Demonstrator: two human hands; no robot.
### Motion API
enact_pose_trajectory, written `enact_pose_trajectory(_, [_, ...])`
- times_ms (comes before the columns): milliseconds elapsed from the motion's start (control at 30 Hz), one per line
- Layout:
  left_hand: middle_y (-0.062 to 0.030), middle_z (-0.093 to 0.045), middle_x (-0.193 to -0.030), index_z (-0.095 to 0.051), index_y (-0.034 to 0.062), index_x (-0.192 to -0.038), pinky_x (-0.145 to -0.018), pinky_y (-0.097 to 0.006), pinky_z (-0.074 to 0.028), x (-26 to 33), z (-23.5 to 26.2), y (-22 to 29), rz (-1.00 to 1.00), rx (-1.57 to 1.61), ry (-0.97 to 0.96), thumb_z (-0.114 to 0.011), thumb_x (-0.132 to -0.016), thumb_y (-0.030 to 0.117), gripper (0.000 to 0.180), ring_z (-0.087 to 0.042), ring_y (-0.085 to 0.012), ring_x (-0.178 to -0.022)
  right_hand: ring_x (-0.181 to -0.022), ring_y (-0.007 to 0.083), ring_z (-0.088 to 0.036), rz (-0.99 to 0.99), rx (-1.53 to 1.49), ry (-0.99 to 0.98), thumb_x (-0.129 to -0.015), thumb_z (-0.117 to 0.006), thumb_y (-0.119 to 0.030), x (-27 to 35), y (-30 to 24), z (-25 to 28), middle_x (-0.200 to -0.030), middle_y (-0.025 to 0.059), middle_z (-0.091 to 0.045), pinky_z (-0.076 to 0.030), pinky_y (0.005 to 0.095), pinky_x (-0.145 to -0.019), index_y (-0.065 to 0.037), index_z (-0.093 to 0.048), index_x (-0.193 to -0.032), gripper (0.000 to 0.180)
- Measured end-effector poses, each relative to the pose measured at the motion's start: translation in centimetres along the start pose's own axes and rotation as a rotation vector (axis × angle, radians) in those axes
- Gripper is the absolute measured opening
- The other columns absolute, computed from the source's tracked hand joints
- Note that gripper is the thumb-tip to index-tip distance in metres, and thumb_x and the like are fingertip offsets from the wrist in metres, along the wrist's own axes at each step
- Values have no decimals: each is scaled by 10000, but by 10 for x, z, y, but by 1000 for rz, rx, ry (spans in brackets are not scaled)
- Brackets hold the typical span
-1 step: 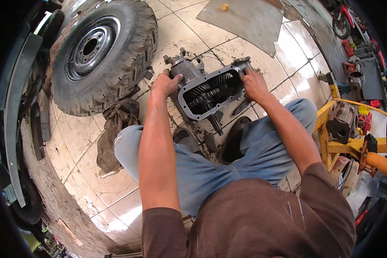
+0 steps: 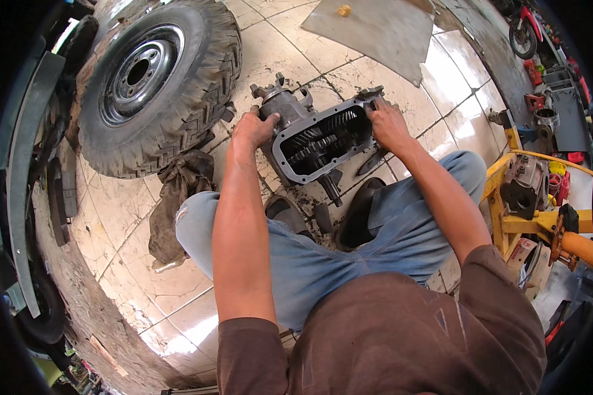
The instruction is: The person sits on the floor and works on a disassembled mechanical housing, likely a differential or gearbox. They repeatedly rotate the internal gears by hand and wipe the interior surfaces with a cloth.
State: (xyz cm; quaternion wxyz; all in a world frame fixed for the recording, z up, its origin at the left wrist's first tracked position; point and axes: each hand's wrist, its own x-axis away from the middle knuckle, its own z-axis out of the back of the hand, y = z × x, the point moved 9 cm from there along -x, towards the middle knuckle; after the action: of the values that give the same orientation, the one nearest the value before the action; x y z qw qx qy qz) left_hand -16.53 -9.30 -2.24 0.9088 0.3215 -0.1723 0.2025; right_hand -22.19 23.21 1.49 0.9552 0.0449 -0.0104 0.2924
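Note:
A grey metal gearbox point(image 2: 295, 117) rests on the tiled floor between my feet, its open side facing up toward me. Inside the flanged opening, dark toothed gears point(image 2: 315, 148) show. A splined shaft point(image 2: 330, 189) sticks out at the near side, and a yoke flange stands at the far left end. My left hand point(image 2: 252, 130) is closed on the gearbox's left side, thumb on top, other fingers partly hidden. At the right end, my right hand point(image 2: 389, 125) grips the casing near the flange corner; some of its fingertips are out of sight.
A large knobby tyre on a black wheel point(image 2: 207, 85) lies at the far left. Beside my left knee is a dark crumpled rag point(image 2: 171, 217). A grey sheet point(image 2: 375, 36) lies beyond the gearbox. To the right stands a yellow metal stand point(image 2: 507, 224) with metal parts.
My right hand has shifted very slightly at the gearbox's right end. The gearbox and my left hand look unmoved.

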Motion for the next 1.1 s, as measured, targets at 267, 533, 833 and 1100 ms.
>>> enact_pose_trajectory(267, [-326,-552,-1419,-428,-66,-1500,-1130,-420,-422,7,2,5,5,-15,-56,-641,-927,533,856,-537,-400,-1355,-1050,341,-630,92,-31,113,-883,-541,-59,54,-7,11,-1064,160,-599,-490,477,-885,-30,-683,-1088,250])
enact_pose_trajectory(533, [-284,-585,-1404,-443,-33,-1502,-1135,-425,-424,3,-1,2,12,-2,13,-636,-905,549,857,-556,-380,-1340,-1073,338,-632,93,35,58,-884,-541,-70,20,0,8,-1103,177,-624,-501,468,-897,3,-672,-1083,249])
enact_pose_trajectory(833, [-336,-540,-1425,-408,-75,-1508,-1138,-428,-416,4,1,7,-12,0,-19,-628,-924,524,865,-533,-404,-1360,-1123,370,-606,138,41,133,-920,-525,-87,4,-1,11,-1126,184,-624,-470,499,-967,15,-673,-1097,253])
enact_pose_trajectory(1100, [-327,-540,-1432,-405,-58,-1517,-1142,-421,-414,5,1,3,2,4,-19,-628,-929,526,858,-532,-402,-1361,-1138,383,-613,58,-89,31,-863,-582,-63,17,-4,6,-1229,221,-589,-509,495,-943,-28,-668,-1226,374])
